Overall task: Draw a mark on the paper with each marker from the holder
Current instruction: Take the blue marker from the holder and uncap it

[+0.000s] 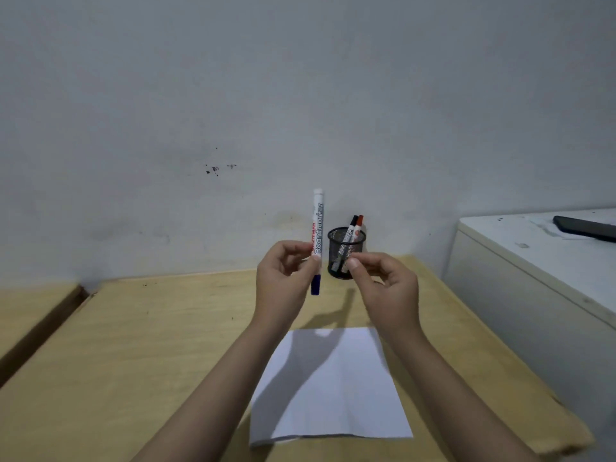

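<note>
My left hand (pixel 285 276) pinches a white board marker (pixel 317 225) and holds it upright, with its blue cap (pixel 315 285) pointing down. My right hand (pixel 383 278) hovers just to the right of the marker, fingers curled close together, thumb near the holder, nothing visible in it. Behind the hands stands a black mesh holder (pixel 345 243) with a black-capped marker (pixel 351 225) and a red-capped marker (pixel 359 223) leaning in it. A white sheet of paper (pixel 333 385) lies on the wooden table (pixel 150 345) below my forearms, with no marks visible on it.
A white cabinet (pixel 533 278) stands at the right of the table, with a dark phone (pixel 586 228) on top. A grey wall rises close behind the holder. Another wooden surface (pixel 30 311) adjoins at the left across a gap.
</note>
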